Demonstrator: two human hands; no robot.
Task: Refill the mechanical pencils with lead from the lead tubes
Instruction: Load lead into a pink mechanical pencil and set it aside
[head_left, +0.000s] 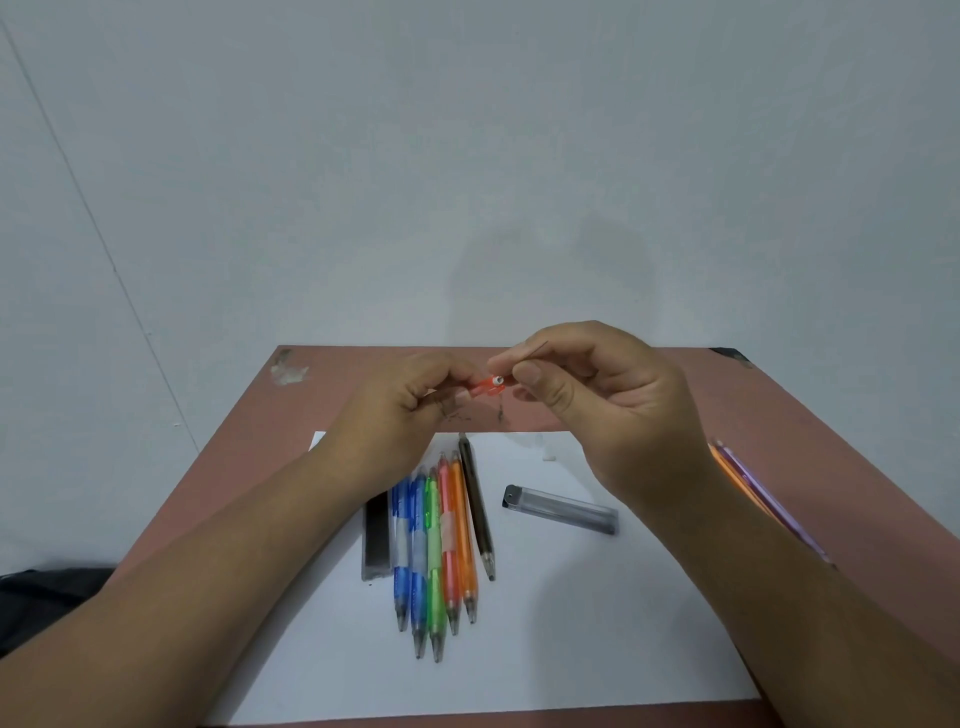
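- Mechanical pencil (483, 387), red-orange, sits up above the far part of the desk (810, 415), held in my left hand (400, 410); only its open back end shows past the fingers, pointing right toward my other hand.
- I see the desk's far edge right behind both hands, meeting a plain wall (467, 156); its left edge runs diagonally down past my left forearm, and the right side has bare surface between my right wrist and the corner.
- A white paper sheet (571, 597) covers the near middle of the desk, with free room on its right half around one lead tube (561, 509), which lies well apart from the pencil row.
- My left hand's grip is closed around the red-orange pencil, fingers curled over the barrel.
- My right hand (597, 395) pinches a thin lead (535, 349) between thumb and forefinger; the lead slants up to the right, its lower end just beside the pencil's opening. I cannot tell whether it has entered.
- Both forearms come in from the near corners and converge, hands raised off the desk, almost touching.
- Below the hands lies a row of pencils: two blue pencils (405, 561), a green pencil (434, 566), a red pencil (448, 545), an orange pencil (465, 540) and a dark pencil (478, 514), tips toward me.
- A second lead tube (376, 535) lies just left of the row.
- Two more pencils (748, 483) lie at the right, partly hidden by my right forearm.
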